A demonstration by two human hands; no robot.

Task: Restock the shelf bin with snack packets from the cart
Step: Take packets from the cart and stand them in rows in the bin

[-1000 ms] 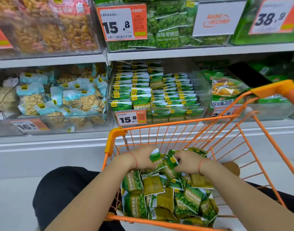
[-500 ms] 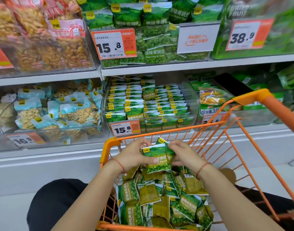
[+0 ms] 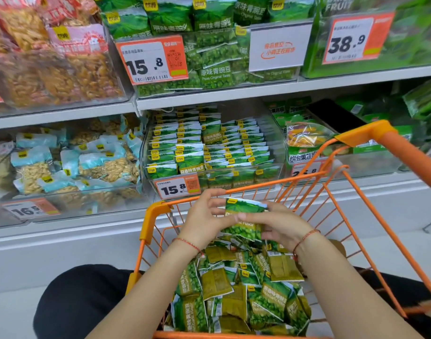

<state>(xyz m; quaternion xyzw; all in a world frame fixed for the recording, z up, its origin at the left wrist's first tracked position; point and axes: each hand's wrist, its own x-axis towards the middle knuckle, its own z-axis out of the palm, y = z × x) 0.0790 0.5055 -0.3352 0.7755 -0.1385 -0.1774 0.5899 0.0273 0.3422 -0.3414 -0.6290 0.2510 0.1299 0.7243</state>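
While my fingers [image 3: 252, 217] curl round it from both sides, the held packet [image 3: 244, 216] stands upright above the cart [image 3: 363, 135], its long axis running up and down, the yellow logo corner at the top and the printed face turned toward me. My left hand [image 3: 204, 217] grips its left edge, the upper fingers loosely spread; my right hand [image 3: 280, 225] lays two fingers across the middle of its face, the rest pinching from the right. The packet is green with a white-edged hill scene above and green peas below; the lettering "Flavor" shows just under my fingers, which cover the rest of the line. I cannot tell whether more than one packet is stacked in the grip. Below, the loose packets [image 3: 241, 294] lie heaped in the cart at all angles, some face down showing olive backs; the nearest ones are cut off by the frame edge. Beyond the cart rim, the shelf bin [image 3: 278, 143] holds tidy rows of the same packets, with a 15.8 price tag [image 3: 177, 188] on its front.
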